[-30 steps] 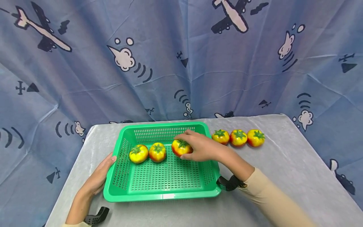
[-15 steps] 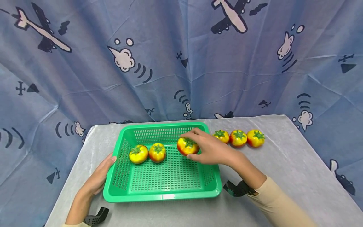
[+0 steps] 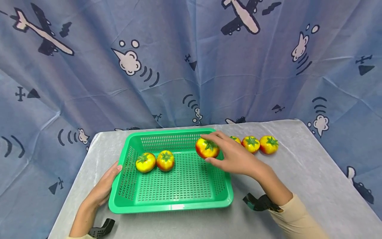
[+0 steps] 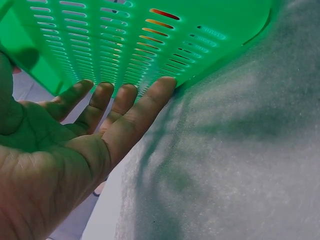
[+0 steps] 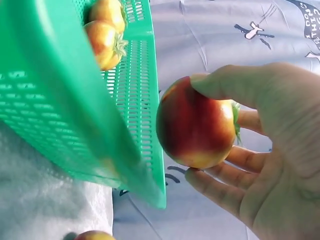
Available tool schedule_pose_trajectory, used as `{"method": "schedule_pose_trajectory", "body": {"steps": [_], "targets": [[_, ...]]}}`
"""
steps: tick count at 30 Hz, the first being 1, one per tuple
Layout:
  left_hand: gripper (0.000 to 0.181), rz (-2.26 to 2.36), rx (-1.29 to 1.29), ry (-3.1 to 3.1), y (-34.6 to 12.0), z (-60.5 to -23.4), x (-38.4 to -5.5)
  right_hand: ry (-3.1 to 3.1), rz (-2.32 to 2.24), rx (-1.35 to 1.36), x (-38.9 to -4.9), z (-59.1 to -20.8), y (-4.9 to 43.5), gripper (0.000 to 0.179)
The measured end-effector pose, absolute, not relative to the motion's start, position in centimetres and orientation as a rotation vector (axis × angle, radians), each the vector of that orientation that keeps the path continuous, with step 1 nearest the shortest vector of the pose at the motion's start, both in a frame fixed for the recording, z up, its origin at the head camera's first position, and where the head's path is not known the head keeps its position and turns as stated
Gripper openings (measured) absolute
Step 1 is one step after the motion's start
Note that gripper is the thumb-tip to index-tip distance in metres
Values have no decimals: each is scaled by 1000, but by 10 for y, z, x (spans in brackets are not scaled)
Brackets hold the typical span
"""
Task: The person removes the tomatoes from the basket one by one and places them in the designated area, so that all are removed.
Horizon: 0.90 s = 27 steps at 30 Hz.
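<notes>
In the head view, my right hand (image 3: 237,156) grips a yellow-red tomato (image 3: 206,149) with a green leafy top, above the right end of a green plastic basket (image 3: 171,208). Seen from the right wrist, thumb and fingertips hold the tomato (image 5: 195,127) from opposite sides, level with the basket rim. Two more tomatoes, a left one (image 3: 145,162) and a right one (image 3: 165,161), lie side by side inside the basket. My left hand (image 3: 102,184) holds the basket's left side, thumb at the rim, fingertips (image 4: 162,86) against the slotted outer wall.
Right of the basket, three tomatoes stand in a row on the grey-white table cover (image 3: 298,186); my right hand partly hides the nearest (image 3: 235,139), while the middle (image 3: 250,144) and far one (image 3: 269,145) show fully. A blue airplane-print curtain (image 3: 167,66) hangs behind.
My right hand has lifted the tomato up from inside the basket and carried it right, toward the right rim. My left hand and the basket have stayed in place.
</notes>
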<state>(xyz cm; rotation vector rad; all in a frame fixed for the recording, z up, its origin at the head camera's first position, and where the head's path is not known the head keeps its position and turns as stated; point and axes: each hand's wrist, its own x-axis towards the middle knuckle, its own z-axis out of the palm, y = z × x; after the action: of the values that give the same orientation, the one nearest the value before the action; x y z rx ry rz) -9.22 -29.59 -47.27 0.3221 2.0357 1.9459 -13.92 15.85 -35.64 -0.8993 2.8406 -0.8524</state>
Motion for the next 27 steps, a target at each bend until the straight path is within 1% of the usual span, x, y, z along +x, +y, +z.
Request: {"method": "schedule_pose_trajectory", "body": {"steps": [10,17,27], "targets": [[68,1911,293,2057,-297,-473,-91,2916,-965,-890,-130,-367,177,67],[69,1936,322,2026,-298,-472,-92,2959,-1012,-802,-123,-372,189,66],[68,1945,362,2006,-298,-472,-92,2999,-1096,-750,-118,-378,208,65]]}}
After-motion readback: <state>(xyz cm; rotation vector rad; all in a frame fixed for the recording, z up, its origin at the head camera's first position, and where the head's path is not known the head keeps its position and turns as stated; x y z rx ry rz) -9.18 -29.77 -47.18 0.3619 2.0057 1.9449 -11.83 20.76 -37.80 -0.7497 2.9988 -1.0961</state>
